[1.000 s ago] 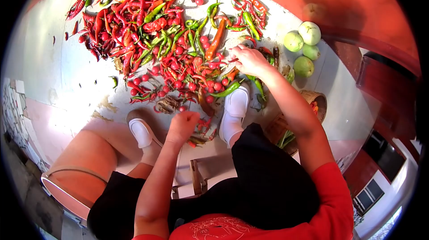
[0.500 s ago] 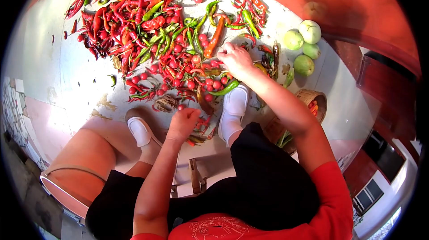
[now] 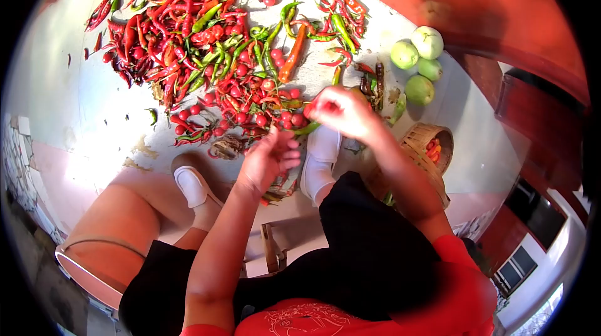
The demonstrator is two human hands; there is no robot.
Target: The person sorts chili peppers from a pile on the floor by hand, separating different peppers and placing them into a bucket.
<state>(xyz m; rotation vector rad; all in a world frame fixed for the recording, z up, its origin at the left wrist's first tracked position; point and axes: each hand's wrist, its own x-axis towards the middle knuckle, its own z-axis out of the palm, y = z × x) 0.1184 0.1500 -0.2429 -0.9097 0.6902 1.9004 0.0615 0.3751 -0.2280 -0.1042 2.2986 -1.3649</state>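
Observation:
My left hand (image 3: 271, 159), fingers apart and with nothing visible in it, hovers at the near edge of the heap of red chilli peppers (image 3: 178, 41). Small round red tomatoes (image 3: 261, 120) lie mixed with chillies just beyond its fingertips. To the right, my right hand (image 3: 343, 112) is curled with fingers pinched together, smeared by motion. Something red shows between those fingers, too blurred to name. It is above a white shoe (image 3: 323, 142) and partly covers a green pepper (image 3: 308, 129). A long orange-red pepper (image 3: 293, 54) lies farther off.
Several pale green round vegetables (image 3: 420, 90) sit at the right. Below them a tipped wicker basket (image 3: 418, 142) contains orange-red peppers (image 3: 433, 150). Dark, withered peppers (image 3: 379, 85) lie left of the green vegetables. An orange-brown tub (image 3: 116, 236) stands at lower left.
My right hand has come down toward me from beside the long orange pepper. My left hand has risen slightly away from me, and its fingers have spread. The basket shows more now.

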